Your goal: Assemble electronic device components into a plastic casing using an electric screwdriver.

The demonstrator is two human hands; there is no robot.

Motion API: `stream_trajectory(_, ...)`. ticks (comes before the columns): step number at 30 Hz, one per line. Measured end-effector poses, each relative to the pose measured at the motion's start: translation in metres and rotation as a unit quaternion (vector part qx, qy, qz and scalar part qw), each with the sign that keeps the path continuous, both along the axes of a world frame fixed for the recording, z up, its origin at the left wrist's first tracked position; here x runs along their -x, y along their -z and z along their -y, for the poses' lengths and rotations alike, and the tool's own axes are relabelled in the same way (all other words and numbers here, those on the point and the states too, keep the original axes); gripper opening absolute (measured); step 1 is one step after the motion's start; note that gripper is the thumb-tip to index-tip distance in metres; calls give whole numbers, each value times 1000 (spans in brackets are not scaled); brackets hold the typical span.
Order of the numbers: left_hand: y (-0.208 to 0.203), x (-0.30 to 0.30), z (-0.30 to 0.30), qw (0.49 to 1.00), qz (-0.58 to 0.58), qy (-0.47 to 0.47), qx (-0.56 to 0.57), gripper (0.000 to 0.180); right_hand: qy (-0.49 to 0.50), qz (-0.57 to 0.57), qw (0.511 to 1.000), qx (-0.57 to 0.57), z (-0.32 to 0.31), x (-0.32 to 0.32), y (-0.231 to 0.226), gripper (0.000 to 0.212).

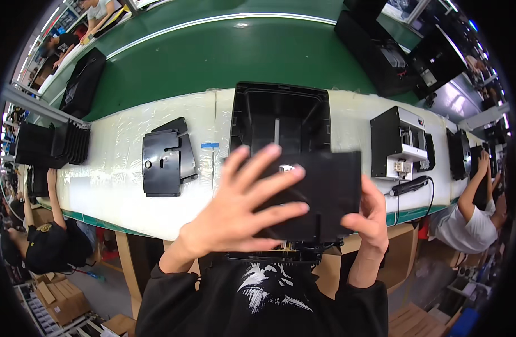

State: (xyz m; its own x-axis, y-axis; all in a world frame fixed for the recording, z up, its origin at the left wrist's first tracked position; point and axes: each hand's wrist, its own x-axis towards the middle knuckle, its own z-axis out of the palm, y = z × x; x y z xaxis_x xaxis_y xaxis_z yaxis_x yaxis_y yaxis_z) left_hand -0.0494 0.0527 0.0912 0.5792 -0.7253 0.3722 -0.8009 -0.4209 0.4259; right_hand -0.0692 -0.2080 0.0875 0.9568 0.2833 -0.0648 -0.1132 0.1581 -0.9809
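Observation:
A flat black panel (pixel 335 182) with a narrow slot is in front of me, over the near part of a deep black housing (pixel 317 112). My right hand (pixel 371 219) grips the panel's right edge, thumb on its near face. Over the panel's left part my left hand (pixel 244 208) is spread, fingers stretched apart; whether the fingertips touch it is unclear. Below the panel, small metal parts show at the housing's near end, mostly hidden by my left hand and the panel. The left side of the housing's near part is also hidden.
Loose black plates (pixel 162 163) lie left on the white padded bench (pixel 117 196). At the right stand a black-and-silver device (pixel 401 143) and a black handheld part (pixel 410 185) with a cable. Black housings line the green conveyor (pixel 213 56). Co-workers are at both sides.

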Motion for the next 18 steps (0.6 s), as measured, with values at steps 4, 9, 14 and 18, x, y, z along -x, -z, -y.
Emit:
stream_trajectory(4,27,-15,-1,977,53,-132,159,77,103,45,994,3,-2,-4,18,51)
stream_trajectory(9,58,-27,-31,860,-258,-136,418,41,125,156,977,68,-9,-20,26,47)
stream_trajectory(14,63,-39,-29,853,-283,-225,376,26,126,178,966,141,-20,-39,34,49)
stream_trajectory(18,76,-36,-32,856,-233,-261,382,23,120,156,971,137,-20,-43,41,53)
